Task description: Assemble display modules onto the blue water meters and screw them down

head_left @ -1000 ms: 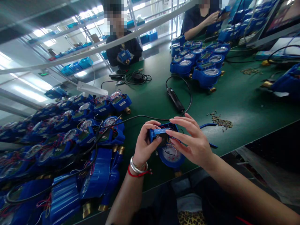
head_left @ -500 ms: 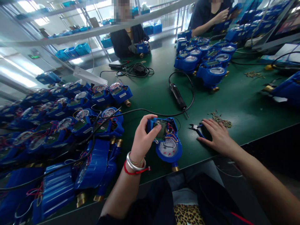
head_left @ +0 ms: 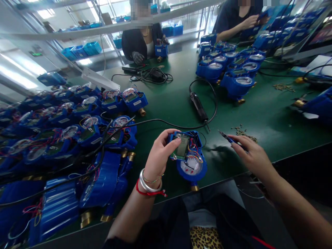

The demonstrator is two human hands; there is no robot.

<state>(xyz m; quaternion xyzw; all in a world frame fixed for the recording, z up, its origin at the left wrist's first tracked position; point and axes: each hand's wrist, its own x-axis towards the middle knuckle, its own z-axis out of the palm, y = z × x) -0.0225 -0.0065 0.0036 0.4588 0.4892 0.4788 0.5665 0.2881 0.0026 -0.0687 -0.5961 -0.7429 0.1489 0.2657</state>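
Note:
My left hand (head_left: 158,152) is closed on a circuit board (head_left: 181,147) with a grey display, thumb on its front and fingers behind. The board is tilted over the open top of a blue water meter (head_left: 204,166), and red and yellow wires (head_left: 195,152) run beside it. The meter lies on the green table with its round dial (head_left: 191,166) and brass end (head_left: 194,188) toward me. To the right of the meter, my right hand (head_left: 250,152) grips a pair of cutting pliers (head_left: 226,136) above the table, their jaws pointing up and left.
A black electric screwdriver (head_left: 198,107) lies behind the meter, its cable crossing the table. Loose screws (head_left: 242,131) lie beyond my right hand. Many blue meters (head_left: 88,135) crowd the left side, with another group (head_left: 237,84) at the back right. Two people (head_left: 141,45) sit across the table.
My right hand has picked the pliers up off the table and lifted them. In my left hand the circuit board is raised and turned so its display faces up more.

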